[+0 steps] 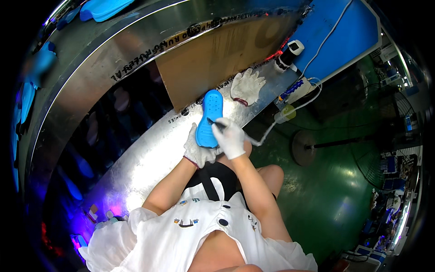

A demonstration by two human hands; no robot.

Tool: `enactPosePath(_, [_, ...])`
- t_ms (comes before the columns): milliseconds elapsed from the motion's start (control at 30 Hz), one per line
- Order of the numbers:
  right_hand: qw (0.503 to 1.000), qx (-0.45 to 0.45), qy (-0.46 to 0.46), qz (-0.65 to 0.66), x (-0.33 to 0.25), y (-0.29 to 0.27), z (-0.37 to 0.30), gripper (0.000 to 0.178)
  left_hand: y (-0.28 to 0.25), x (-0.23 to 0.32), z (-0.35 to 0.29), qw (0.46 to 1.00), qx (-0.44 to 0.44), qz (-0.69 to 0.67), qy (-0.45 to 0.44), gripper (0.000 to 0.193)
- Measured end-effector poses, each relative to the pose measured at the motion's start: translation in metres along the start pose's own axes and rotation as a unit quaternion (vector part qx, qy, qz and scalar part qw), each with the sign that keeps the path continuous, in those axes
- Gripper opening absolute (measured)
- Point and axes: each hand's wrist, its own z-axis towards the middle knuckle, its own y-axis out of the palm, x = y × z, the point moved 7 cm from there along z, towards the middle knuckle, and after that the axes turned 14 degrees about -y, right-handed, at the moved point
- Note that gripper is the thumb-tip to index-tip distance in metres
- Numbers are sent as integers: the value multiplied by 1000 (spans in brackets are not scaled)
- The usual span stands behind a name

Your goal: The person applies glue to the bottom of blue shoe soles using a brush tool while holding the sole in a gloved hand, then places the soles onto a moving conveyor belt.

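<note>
Black capital lettering (147, 54) runs along the curved metal panel (140, 38), upper left of centre; more black lettering (175, 119) lies beside the cardboard sheet's (210, 61) lower edge, near mid-frame.

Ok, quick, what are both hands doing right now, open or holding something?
Left hand: closed around the blue sole-shaped piece.
Right hand: closed on a dark slim tool, exact type unclear.
</note>
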Motion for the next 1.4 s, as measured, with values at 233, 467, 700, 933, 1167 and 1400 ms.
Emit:
enactPosePath(233, [985,57,24,164,-50,-69,-8,16,28,-23,-26,974,-197,-39,-109,79])
enactPosePath(467, [971,-7,-171,166,-107,-85,-4,22,59,-31,-40,997,-78,15,8,89])
enactPosePath(700, [961,-26,-268,66,-139,-83,-27,16,68,-32,-35,973,-222,10,-58,97])
enactPosePath(933, [965,54,-246,71,-130,-93,-24,25,66,-11,-41,987,-125,35,89,98])
enactPosePath(1167, [979,104,-128,123,-108,-95,-21,17,62,-12,-39,969,-232,-72,-44,96])
enactPosePath(1400, [980,89,-62,168,-91,-88,-24,20,68,5,-48,991,-121,56,24,95])
